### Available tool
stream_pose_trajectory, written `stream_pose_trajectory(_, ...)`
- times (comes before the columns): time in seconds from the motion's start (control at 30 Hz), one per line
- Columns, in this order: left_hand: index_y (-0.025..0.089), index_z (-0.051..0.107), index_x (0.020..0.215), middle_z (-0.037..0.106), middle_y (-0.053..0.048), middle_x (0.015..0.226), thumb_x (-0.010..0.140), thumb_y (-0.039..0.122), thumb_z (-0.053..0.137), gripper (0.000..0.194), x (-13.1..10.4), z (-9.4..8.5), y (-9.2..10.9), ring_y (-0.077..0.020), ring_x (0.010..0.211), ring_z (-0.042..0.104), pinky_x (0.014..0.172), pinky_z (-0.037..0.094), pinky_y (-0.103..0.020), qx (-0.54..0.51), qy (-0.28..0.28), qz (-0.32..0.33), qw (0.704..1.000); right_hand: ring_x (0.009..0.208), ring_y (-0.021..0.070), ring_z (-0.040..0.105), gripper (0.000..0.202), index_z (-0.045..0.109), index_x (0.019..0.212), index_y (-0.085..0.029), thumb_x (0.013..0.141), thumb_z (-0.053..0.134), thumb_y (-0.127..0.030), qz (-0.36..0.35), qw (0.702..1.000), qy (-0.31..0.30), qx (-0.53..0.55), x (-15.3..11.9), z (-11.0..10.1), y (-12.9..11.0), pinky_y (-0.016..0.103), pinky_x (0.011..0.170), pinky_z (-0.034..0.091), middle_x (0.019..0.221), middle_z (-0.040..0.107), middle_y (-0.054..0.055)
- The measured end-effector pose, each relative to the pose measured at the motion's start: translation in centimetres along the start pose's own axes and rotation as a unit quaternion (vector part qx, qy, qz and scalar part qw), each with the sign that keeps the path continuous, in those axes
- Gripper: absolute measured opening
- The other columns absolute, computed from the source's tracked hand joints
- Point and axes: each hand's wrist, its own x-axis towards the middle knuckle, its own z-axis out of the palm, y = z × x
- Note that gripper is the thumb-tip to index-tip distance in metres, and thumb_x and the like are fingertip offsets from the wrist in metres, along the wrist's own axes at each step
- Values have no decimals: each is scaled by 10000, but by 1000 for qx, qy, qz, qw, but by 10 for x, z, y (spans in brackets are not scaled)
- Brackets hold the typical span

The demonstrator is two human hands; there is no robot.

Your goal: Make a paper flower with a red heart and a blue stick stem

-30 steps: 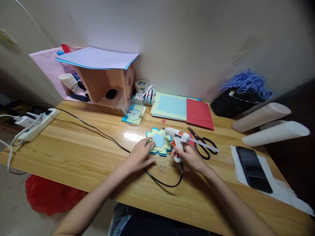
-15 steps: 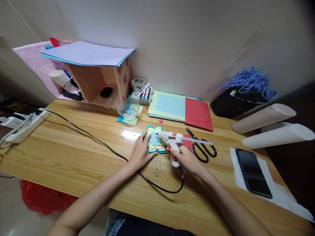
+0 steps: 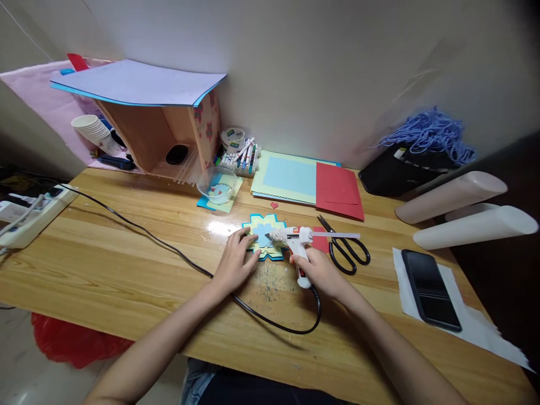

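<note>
1. Head view, position: the layered paper flower [image 3: 261,232] lies flat on the wooden table [image 3: 126,292], between my two hands.
2. My left hand [image 3: 236,261]: fingers spread and slightly bent, at the flower's left edge; I cannot tell how firmly they press.
3. My right hand [image 3: 320,273]: wrapped around the handle of the white glue gun [image 3: 292,239], nozzle aimed at the flower's centre. Contact between tip and paper: cannot tell.
4. In the way: the gun's front hides part of the flower's right side. The black cord [image 3: 160,241] crosses the table and passes under my left forearm. The scissors [image 3: 336,240] lie just right of the gun, partly over a red paper piece [image 3: 322,245]; the glue stick's rear end passes above them.
5. Farther back: a small red heart [image 3: 274,205], a clear tub [image 3: 199,188] with paper scraps, markers [image 3: 250,158], a coloured paper stack [image 3: 289,174]. At right, a phone [image 3: 430,289] on white tissue [image 3: 468,323].
6. Materials: flower of stepped, notched layers, dark blue under pale yellow, light blue on top. Table glossy, grained, speckled with dark marks near me. Tub thin, transparent plastic. Glue stick translucent, straight. Scissor handles black, looped. Tissue ragged-edged.
</note>
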Motion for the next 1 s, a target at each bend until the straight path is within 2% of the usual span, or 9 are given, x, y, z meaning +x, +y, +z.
stream_pose_trajectory(0.17,225,548,1068,475,-83,1190,860,258,453,231,0,-3,2,-216,1169,414,990,350,-400,-7,0,2,1000,523,142,497,294,477,603,-180,799,358,-364,-15,1000,8,-16,1,-2,-1,244,511,351,542,516,-7)
stream_pose_trajectory(0.37,221,568,1023,480,-80,1175,864,240,433,210,-1,-3,2,-217,1166,420,981,358,-393,-15,-8,-6,1000,537,136,457,324,365,561,-197,808,343,-406,-28,998,21,-44,1,0,1,246,507,321,550,480,-5)
stream_pose_trajectory(0.73,213,567,1014,486,-82,1169,858,222,427,209,-1,-1,1,-225,1162,426,981,361,-411,-16,-7,-5,1000,521,127,451,316,357,554,-196,794,349,-401,-14,999,18,-32,0,0,-2,243,493,303,538,481,-10)
stream_pose_trajectory(0.87,213,558,1013,483,-78,1164,856,203,427,204,-2,0,-1,-210,1159,428,978,368,-389,-13,-4,2,1000,533,133,468,316,370,562,-193,794,350,-405,-6,999,14,-31,-1,0,-4,243,503,321,550,489,-7)
stream_pose_trajectory(1.0,212,554,1014,479,-78,1166,852,191,431,205,-2,2,-3,-205,1151,433,978,370,-383,-4,-4,7,1000,554,146,495,297,472,638,-172,797,359,-395,18,1000,-4,-23,-2,0,-7,246,518,347,564,504,-5)
